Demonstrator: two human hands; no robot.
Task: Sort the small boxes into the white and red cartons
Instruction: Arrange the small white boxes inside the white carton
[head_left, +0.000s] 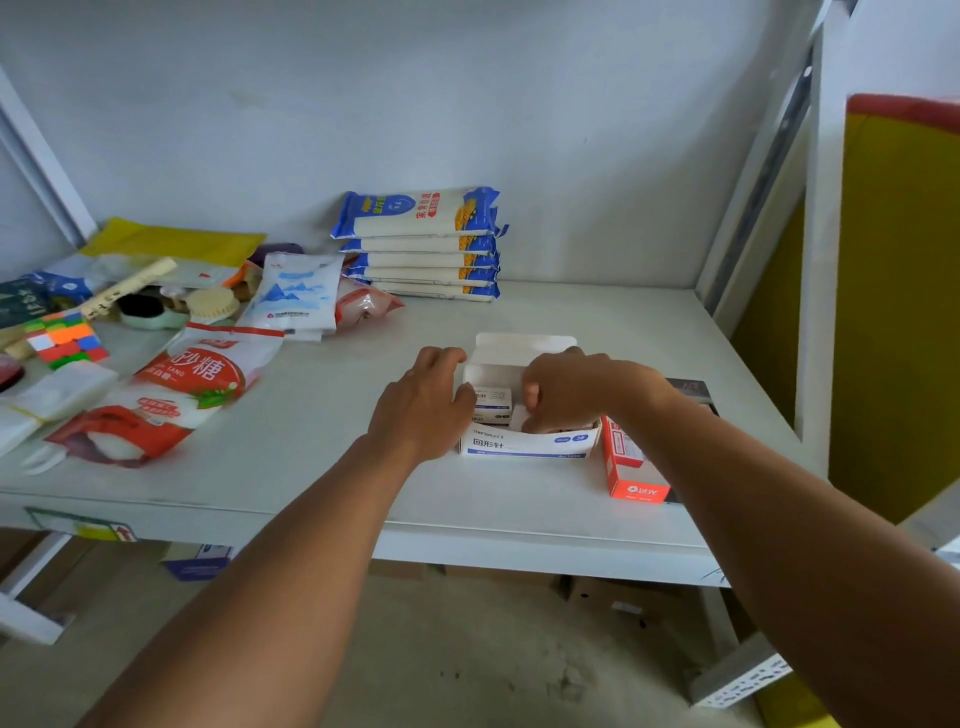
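Forearms, yours, reach in bare from the lower edge toward the front of a matte white shelf (519, 509). Your left hand (423, 402) lies against the left wall of the white carton (524, 446), an open-topped cardboard box with blue print on its front panel and its lid flap standing up behind; the fingers bend along the wall and the thumb touches a small box (492, 402) inside, so the hand steadies the carton. Your right hand (563, 389) dips into the carton with fingers curled; what they hold is hidden, so you cannot tell whether they grip anything. Just right of the white carton lies the red carton (626, 470), glossy and rectangular, its far end covered by your right forearm. Farther left sit crinkled plastic sugar bags (192, 384) and a multicoloured puzzle cube (65, 338). Against the back wall rests a stack of flat blue-and-white noodle packets (421, 244). Items at the far left are blurred.
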